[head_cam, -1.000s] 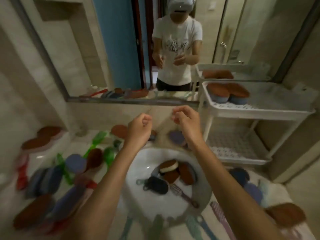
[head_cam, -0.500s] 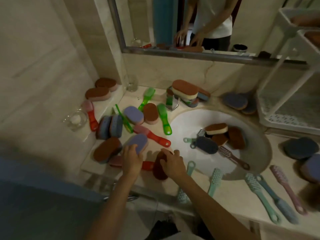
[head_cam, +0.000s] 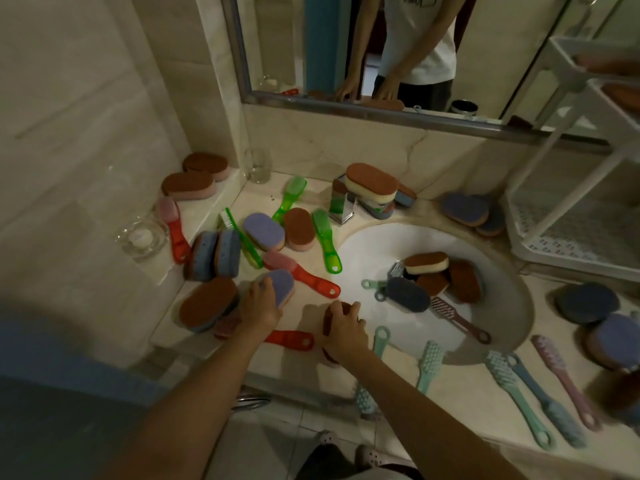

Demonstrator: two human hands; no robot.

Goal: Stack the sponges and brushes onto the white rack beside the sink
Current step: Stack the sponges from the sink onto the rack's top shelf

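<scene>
My left hand grips a purple-topped sponge on the counter left of the sink. My right hand grips a brown sponge standing on edge at the sink's front-left rim; the hand hides most of it. Several more sponges and red, green and teal brushes lie scattered over the counter. The white rack stands at the far right, its lower perforated shelf bare; a brown sponge shows on an upper shelf.
The white sink basin holds several sponges and two brushes. A faucet behind it carries stacked sponges. Two glass cups stand at the left. A mirror spans the wall. Long brushes lie at the front right.
One second ago both hands were raised in front of the mirror. They came down to the counter left of the sink, and since half a second ago they have stayed on the two sponges.
</scene>
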